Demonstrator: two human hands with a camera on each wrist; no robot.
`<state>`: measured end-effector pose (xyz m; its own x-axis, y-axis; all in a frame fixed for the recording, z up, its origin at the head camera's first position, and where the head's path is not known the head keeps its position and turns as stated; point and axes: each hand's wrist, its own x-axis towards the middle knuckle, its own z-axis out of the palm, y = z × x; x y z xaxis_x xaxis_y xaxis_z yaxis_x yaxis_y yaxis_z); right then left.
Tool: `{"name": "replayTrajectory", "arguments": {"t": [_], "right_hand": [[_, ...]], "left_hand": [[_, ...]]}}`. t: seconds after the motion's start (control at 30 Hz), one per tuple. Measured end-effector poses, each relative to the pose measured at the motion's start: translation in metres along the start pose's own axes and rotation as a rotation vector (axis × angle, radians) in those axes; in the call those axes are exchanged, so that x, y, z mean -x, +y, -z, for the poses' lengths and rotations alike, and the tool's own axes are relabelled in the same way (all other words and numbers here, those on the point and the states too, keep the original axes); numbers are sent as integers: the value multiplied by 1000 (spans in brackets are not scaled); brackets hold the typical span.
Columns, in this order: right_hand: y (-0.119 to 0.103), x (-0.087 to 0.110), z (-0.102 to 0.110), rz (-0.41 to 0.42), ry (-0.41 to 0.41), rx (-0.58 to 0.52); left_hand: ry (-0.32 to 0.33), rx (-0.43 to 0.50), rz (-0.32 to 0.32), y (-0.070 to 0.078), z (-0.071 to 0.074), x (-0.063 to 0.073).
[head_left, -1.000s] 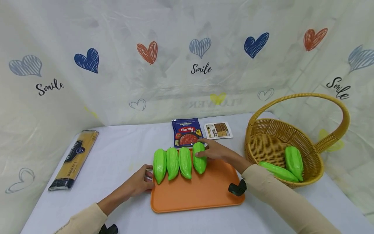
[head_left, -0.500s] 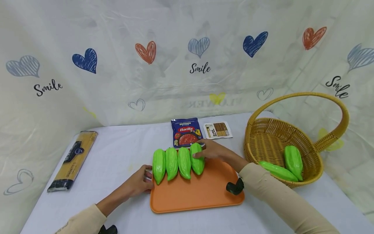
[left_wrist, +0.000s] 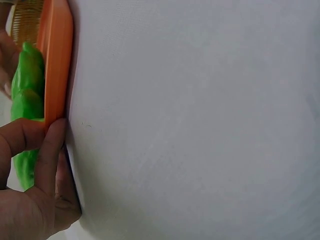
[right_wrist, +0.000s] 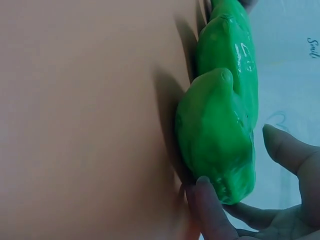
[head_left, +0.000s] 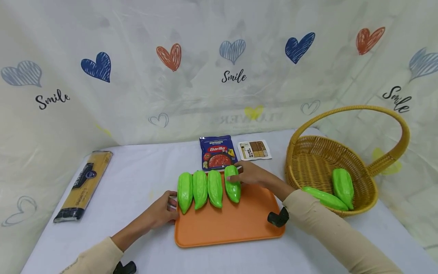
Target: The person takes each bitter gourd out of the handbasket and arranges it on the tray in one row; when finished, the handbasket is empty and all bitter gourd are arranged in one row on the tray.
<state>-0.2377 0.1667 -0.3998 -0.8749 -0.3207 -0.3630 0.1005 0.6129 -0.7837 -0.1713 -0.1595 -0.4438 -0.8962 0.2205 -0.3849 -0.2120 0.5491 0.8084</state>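
Several glossy, ridged green gourds [head_left: 200, 190] lie side by side along the far left part of an orange tray [head_left: 227, 224], with their pointed tips toward me. My right hand [head_left: 252, 174] grips the far end of the rightmost gourd [head_left: 234, 193], which has a narrow gap from its neighbour. In the right wrist view a fingertip [right_wrist: 204, 186] presses on this gourd's end, other fingers go behind it, and one digit stands just off its surface. My left hand [head_left: 160, 214] pinches the tray's left rim, beside the leftmost gourd.
A wicker basket [head_left: 309, 161] with a tall handle stands at the right, two green gourds [head_left: 343, 186] inside. Behind the tray lie a blue Barilla pouch [head_left: 218, 152] and a small white packet [head_left: 254, 150]. A spaghetti pack [head_left: 83, 186] lies at the far left.
The rightmost gourd has shifted slightly left toward its neighbour, then slightly right again, moving with my right hand. My left hand stays on the tray's rim. The head view has shifted slightly.
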Motion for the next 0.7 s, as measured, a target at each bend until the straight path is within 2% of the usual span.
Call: {"name": "replayTrajectory", "arguments": {"t": [0.33, 0.7], "right_hand": [[-1, -1, 4, 27, -19, 3], [0, 9, 11, 36, 13, 43]], "left_hand": [[6, 2, -8, 1, 0, 0], [3, 16, -18, 0, 2, 1]]}}
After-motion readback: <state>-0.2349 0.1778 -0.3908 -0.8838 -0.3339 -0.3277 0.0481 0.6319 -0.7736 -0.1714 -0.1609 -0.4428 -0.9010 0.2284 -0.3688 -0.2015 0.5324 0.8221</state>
